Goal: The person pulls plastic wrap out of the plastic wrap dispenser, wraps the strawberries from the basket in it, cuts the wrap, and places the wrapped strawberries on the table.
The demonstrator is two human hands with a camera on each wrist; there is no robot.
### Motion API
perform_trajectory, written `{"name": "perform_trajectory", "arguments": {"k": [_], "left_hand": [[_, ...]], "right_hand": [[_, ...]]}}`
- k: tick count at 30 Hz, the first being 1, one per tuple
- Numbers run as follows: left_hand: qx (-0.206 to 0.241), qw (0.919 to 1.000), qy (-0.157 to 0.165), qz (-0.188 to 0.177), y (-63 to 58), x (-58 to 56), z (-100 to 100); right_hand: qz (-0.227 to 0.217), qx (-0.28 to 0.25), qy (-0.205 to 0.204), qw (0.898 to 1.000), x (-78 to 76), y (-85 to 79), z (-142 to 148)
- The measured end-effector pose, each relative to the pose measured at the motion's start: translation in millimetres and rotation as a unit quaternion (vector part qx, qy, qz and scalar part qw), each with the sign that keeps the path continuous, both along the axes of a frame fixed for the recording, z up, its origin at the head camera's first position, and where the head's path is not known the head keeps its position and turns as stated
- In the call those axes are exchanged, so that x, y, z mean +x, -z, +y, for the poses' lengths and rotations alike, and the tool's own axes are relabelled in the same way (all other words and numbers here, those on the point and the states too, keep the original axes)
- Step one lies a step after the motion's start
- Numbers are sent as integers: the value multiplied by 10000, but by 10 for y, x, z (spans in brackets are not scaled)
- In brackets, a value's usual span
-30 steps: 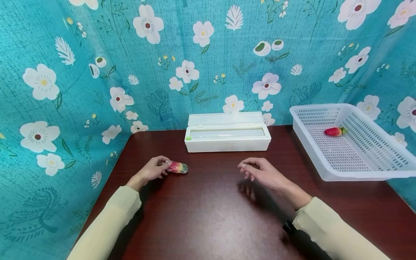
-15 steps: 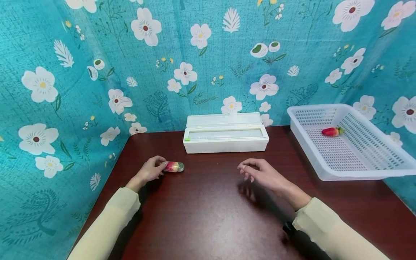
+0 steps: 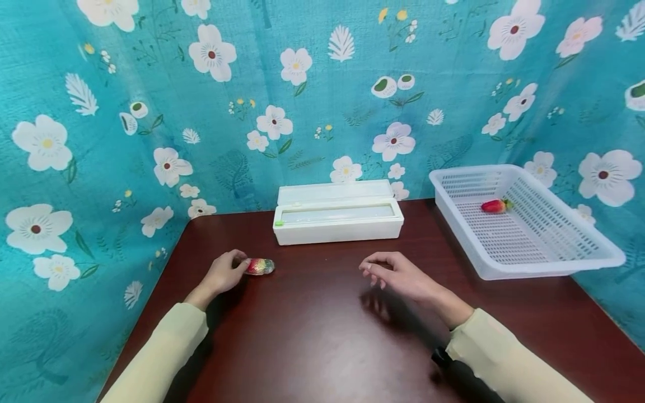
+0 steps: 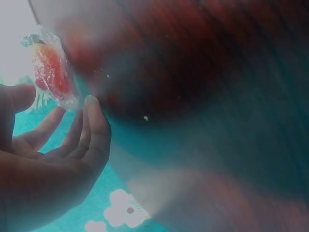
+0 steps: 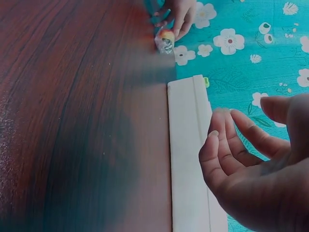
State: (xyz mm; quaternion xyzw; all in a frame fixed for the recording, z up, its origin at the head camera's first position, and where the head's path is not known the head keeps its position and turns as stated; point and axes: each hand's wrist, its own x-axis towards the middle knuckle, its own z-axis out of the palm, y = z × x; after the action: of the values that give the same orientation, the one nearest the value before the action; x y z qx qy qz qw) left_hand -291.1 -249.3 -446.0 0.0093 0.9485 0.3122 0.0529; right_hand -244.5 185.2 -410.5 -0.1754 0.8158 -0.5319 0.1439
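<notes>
A red, yellow-ended strawberry wrapped in clear film (image 3: pixel 260 266) is at the left of the table, low over it or on it. My left hand (image 3: pixel 220 274) holds its near end between thumb and fingers; the green leafy end points away. In the left wrist view the wrapped strawberry (image 4: pixel 52 72) sticks out past the fingertips. My right hand (image 3: pixel 398 275) hovers over the table with loosely curled fingers and nothing in it. In the right wrist view this hand (image 5: pixel 251 164) appears in front of the white box (image 5: pixel 190 154).
At the back of the dark table stands a long white cling-film box (image 3: pixel 339 228), its clear lid raised. To its right sits a white perforated basket (image 3: pixel 554 267) holding another strawberry (image 3: pixel 496 206). A flowered blue cloth (image 3: pixel 322 101) hangs behind and at both sides.
The head view has shifted, sliding everything a little left and down. The wrapped strawberry has turned slightly, now lying more level in the left hand. The right hand stays much as it was.
</notes>
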Motion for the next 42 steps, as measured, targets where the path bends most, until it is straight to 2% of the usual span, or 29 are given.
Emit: {"name": "perform_trajectory", "arguments": {"k": [5, 10, 18, 26, 30, 36, 39, 42], "left_hand": [[-296, 9990, -102, 312, -1, 61, -57], [-452, 9965, -193, 674, -108, 54, 28], [-415, 9902, 294, 1300, -288, 29, 362], [-486, 9812, 678, 1741, -373, -58, 722], [-445, 9791, 753, 1837, -369, -159, 859], [-393, 9849, 690, 1539, -352, -295, 1027], [-402, 9869, 733, 1381, -333, -302, 1053], [-454, 9886, 762, 1220, -304, -230, 1004]], "right_hand": [[279, 193, -155, 9993, 52, 5, -19], [546, 437, -268, 9972, 156, -32, 41], [827, 627, -311, 9941, 308, -70, 186], [1407, 800, -261, 9865, 359, -223, 332], [1663, 913, -87, 9818, 321, -374, 419], [2063, 1161, 250, 9712, 264, -724, 607], [2313, 1431, 465, 9612, 194, -919, 744], [2517, 1907, 715, 9461, 37, -1103, 906]]}}
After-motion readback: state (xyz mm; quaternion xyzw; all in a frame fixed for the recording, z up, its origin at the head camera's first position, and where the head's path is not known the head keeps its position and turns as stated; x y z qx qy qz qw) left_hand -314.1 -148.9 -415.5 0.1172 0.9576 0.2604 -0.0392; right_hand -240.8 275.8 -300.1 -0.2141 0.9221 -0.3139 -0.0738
